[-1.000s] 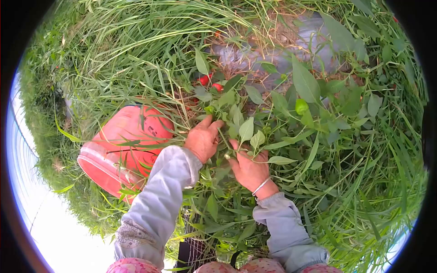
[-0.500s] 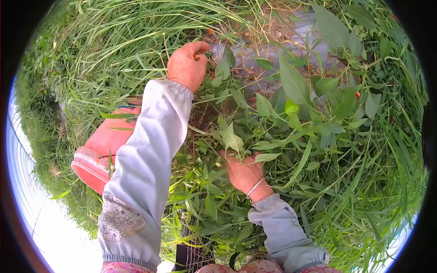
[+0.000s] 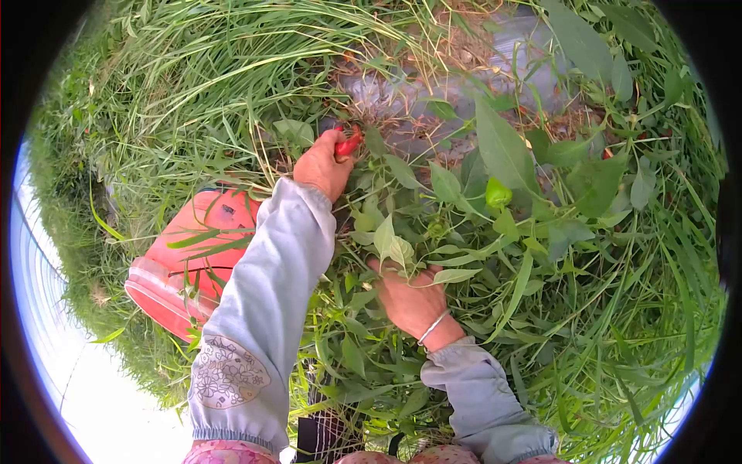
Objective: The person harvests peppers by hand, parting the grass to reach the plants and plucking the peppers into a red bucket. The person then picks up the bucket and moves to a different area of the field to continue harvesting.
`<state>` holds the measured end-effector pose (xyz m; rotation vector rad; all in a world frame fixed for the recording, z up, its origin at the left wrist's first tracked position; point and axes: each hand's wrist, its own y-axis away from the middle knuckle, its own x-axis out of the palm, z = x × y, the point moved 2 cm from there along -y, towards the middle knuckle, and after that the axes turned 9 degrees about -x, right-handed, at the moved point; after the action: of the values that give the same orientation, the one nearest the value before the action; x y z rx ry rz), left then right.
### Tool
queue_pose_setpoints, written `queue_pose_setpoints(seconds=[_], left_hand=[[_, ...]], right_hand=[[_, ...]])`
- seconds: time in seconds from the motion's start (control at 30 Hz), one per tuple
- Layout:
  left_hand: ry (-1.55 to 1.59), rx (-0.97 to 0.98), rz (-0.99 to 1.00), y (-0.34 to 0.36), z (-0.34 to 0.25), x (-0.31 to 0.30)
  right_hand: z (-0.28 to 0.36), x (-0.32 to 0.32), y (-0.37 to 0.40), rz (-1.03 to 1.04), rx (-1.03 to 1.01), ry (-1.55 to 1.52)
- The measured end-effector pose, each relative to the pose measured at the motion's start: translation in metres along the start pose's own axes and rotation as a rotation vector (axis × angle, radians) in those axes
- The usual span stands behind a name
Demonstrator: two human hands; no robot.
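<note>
Red peppers (image 3: 349, 142) show in my left hand (image 3: 325, 164), whose fingers are closed round them near the plant's left side. My right hand (image 3: 411, 300), with a white bracelet at the wrist, reaches into the leafy plant (image 3: 440, 251). Leaves cover its fingertips, so whether it holds anything is hidden. A bright green pepper (image 3: 498, 193) hangs among the leaves up and to the right of that hand.
To the left of my left sleeve, a red bucket (image 3: 205, 247) lies tilted in the grass. Grey plastic sheeting (image 3: 433, 100) with dry stalks covers the ground beyond the plant. Tall grass (image 3: 185, 85) grows around.
My left hand has moved down toward me, and red peppers now show in its fingers. The right hand has barely shifted. More of the bucket is visible.
</note>
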<state>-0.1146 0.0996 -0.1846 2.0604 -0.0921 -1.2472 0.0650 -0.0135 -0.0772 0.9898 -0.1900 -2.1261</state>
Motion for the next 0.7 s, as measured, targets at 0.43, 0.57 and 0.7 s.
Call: queue_pose_setpoints(seconds=[0.43, 0.57, 0.7], left_hand=[[0.192, 0.230, -0.096, 0.035, 0.016, 0.009], [0.392, -0.013, 0.107, 0.019, 0.031, 0.002], [0.838, -0.386, 0.143, -0.008, 0.047, 0.000]], right_hand=[[0.000, -0.001, -0.004, 0.137, 0.076, -0.073], [-0.001, 0.000, -0.002, 0.094, 0.068, -0.091], [0.000, -0.001, -0.002, 0.078, 0.074, -0.128]])
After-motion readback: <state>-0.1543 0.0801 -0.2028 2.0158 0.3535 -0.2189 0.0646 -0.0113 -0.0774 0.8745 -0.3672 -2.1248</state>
